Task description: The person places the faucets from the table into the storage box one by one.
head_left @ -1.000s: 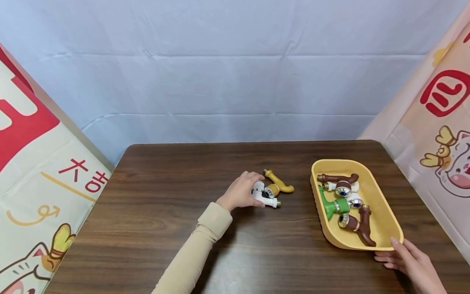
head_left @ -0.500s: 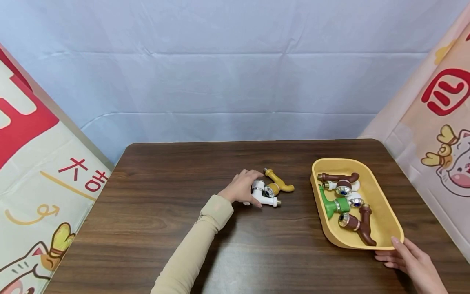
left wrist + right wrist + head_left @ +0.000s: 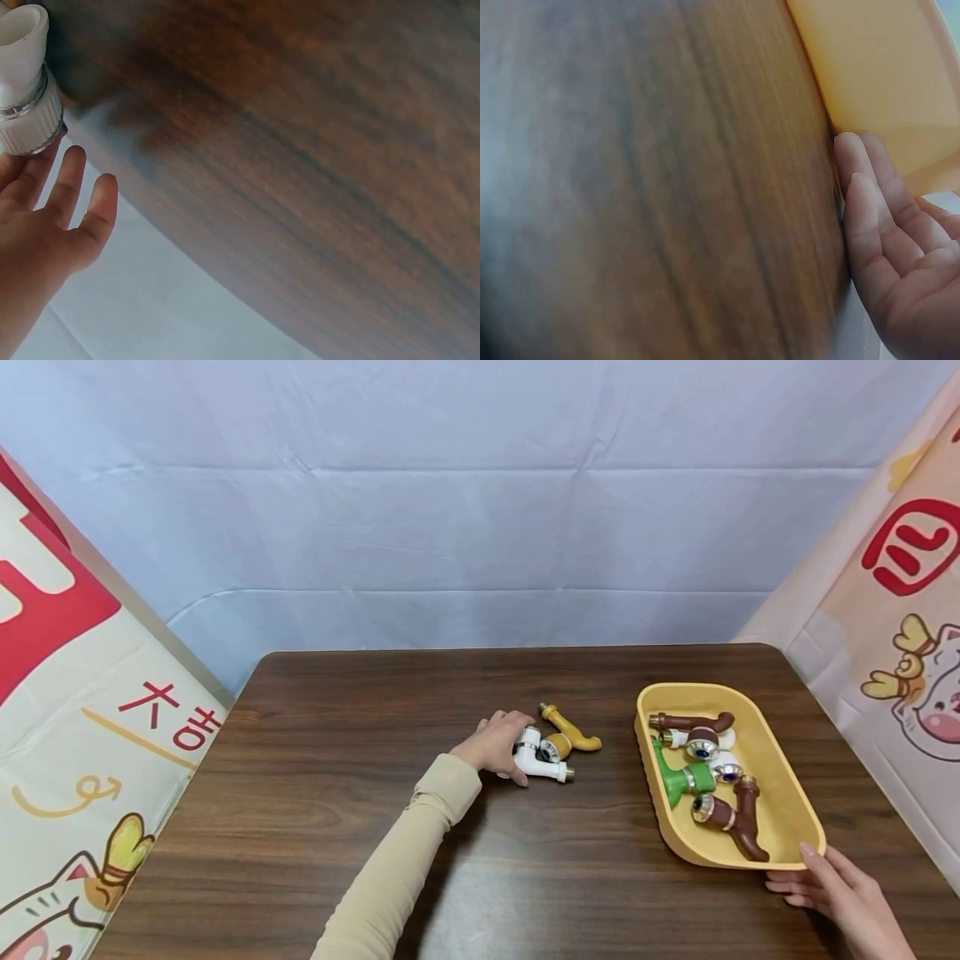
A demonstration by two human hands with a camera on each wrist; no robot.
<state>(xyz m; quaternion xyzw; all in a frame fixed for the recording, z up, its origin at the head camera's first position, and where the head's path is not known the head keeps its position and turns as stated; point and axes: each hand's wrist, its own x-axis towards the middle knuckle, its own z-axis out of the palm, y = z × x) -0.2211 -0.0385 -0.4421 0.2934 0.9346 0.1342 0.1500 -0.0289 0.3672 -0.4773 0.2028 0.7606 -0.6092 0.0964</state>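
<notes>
My left hand (image 3: 498, 748) reaches around a white faucet (image 3: 538, 766) lying on the table, thumb on the near side and fingers at the ridged knob. In the left wrist view the white faucet (image 3: 24, 82) shows at the upper left, the outer fingers spread beside it. Touching distance from its knob lies a yellow faucet (image 3: 572, 733). At the front right corner of a yellow basket (image 3: 797, 810), my right hand (image 3: 843, 893) holds the rim, thumb on top and fingers against the outer wall.
Inside the basket are several faucets: a brown faucet (image 3: 742, 827) in front, a green faucet (image 3: 686, 779), white ones partly covered, and another brown faucet (image 3: 693, 725) at the back. The wooden table (image 3: 337, 735) ends at a pale cloth backdrop (image 3: 450, 543).
My left hand has drawn slightly left along the white faucet, showing more of its knob and body. The faucet stays put. The right hand and basket have not visibly moved.
</notes>
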